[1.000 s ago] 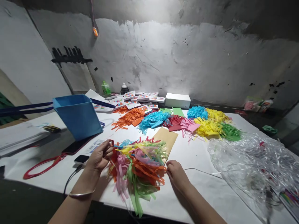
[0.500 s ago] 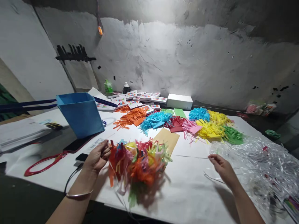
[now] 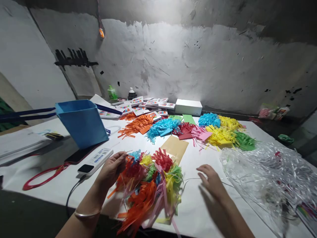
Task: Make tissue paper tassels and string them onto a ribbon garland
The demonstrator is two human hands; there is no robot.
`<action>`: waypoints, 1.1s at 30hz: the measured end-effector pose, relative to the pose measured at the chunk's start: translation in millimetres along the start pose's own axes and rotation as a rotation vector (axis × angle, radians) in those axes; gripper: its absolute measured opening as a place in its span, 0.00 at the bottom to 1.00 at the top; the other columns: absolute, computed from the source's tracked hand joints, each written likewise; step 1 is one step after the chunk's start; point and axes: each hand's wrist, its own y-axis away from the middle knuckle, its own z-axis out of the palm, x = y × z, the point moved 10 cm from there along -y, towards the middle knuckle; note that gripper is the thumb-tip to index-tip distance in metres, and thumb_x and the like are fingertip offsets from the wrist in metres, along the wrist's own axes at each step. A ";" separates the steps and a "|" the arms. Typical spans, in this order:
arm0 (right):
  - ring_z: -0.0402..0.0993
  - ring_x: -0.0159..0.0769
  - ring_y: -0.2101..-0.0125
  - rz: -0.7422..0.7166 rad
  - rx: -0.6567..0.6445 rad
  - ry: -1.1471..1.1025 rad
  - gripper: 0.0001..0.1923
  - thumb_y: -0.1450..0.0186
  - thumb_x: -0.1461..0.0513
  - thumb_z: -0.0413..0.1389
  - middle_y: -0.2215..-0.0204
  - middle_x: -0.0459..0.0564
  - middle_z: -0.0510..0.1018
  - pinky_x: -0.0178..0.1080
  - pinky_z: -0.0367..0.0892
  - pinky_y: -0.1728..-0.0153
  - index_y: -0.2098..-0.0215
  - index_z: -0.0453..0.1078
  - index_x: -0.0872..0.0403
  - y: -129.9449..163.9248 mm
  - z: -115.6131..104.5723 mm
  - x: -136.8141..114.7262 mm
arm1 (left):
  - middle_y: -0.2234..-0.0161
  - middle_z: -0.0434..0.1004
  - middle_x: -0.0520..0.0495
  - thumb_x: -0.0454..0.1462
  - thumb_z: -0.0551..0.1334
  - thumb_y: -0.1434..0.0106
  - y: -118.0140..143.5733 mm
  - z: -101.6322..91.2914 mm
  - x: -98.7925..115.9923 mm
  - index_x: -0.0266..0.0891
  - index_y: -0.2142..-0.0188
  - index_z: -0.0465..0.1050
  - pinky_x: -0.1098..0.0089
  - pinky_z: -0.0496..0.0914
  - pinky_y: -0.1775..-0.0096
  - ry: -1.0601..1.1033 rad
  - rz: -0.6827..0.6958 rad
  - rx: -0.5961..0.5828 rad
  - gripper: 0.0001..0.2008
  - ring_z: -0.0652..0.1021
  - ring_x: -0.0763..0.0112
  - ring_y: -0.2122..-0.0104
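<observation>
A bunch of multicoloured crepe-paper tassels [image 3: 148,185], in orange, red, yellow, green, pink and blue, lies at the table's near edge. At its upper left, my left hand [image 3: 112,168] is closed in a pinch on a thin string, of which only a short bit shows by the fingertips. My right hand [image 3: 211,181] hovers to the right of the bunch, thumb and fingers apart, with nothing visible between them. A thin pale cord [image 3: 190,179] runs from the tassels toward that hand; whether it touches the hand is unclear.
Fringed paper bundles [image 3: 165,127] in several colours lie across the table's middle, behind a brown card [image 3: 174,148]. A blue box [image 3: 83,124] stands at left, near a white device [image 3: 95,162] with a cable. Clear plastic strips [image 3: 272,175] heap at right; printed packs and a white box [image 3: 188,107] sit behind.
My right hand has moved left toward the tassels, and its pinch on the string has opened. The tassel bunch has settled and spread toward the near edge. My left hand has shifted slightly right.
</observation>
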 end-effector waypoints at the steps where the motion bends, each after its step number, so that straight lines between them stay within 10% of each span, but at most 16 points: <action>1: 0.74 0.40 0.59 -0.052 -0.059 -0.032 0.12 0.34 0.59 0.51 0.63 0.51 0.79 0.42 0.68 0.54 0.60 0.77 0.49 -3.2 17.2 -19.5 | 0.86 0.58 0.61 0.37 0.76 0.55 1.6 0.0 1.2 0.35 0.73 0.73 0.80 0.50 0.85 -0.008 0.004 0.005 0.15 0.57 0.84 0.87; 6: 0.71 0.41 0.61 -0.150 -0.191 -0.101 0.07 0.34 0.59 0.57 0.66 0.51 0.76 0.44 0.65 0.57 0.64 0.77 0.50 -17.4 70.4 -83.8 | 0.86 0.58 0.61 0.40 0.76 0.55 8.8 -3.8 3.3 0.36 0.72 0.74 0.79 0.49 0.84 -0.040 0.018 0.018 0.16 0.56 0.84 0.87; 11: 0.71 0.40 0.62 -0.148 -0.241 -0.207 0.12 0.32 0.58 0.52 0.67 0.50 0.75 0.42 0.65 0.58 0.70 0.72 0.53 -27.8 79.6 -102.6 | 0.85 0.58 0.61 0.43 0.78 0.57 15.9 -9.0 5.6 0.36 0.73 0.74 0.81 0.50 0.84 -0.051 0.024 0.013 0.19 0.55 0.84 0.86; 17: 0.65 0.32 0.79 -0.073 -0.278 -0.275 0.22 0.27 0.53 0.41 0.80 0.43 0.67 0.34 0.64 0.74 0.69 0.69 0.53 -27.2 29.8 -90.9 | 0.84 0.60 0.59 0.44 0.79 0.59 32.2 -5.3 15.6 0.37 0.75 0.74 0.80 0.51 0.82 -0.072 0.018 -0.026 0.19 0.56 0.83 0.84; 23: 0.70 0.44 0.54 -0.074 -0.191 -0.166 0.13 0.32 0.54 0.53 0.56 0.53 0.75 0.44 0.64 0.51 0.69 0.76 0.48 -10.0 -42.3 -93.8 | 0.83 0.60 0.55 0.43 0.76 0.53 48.3 33.3 22.6 0.37 0.74 0.78 0.76 0.49 0.80 -0.307 0.099 -0.202 0.14 0.56 0.79 0.83; 33: 0.73 0.39 0.60 -0.091 -0.091 -0.347 0.12 0.31 0.55 0.54 0.64 0.51 0.75 0.37 0.68 0.58 0.67 0.76 0.49 29.1 -92.0 -87.7 | 0.80 0.61 0.56 0.49 0.71 0.45 67.6 69.7 31.6 0.37 0.72 0.76 0.77 0.51 0.80 -0.423 0.169 -0.316 0.17 0.56 0.79 0.81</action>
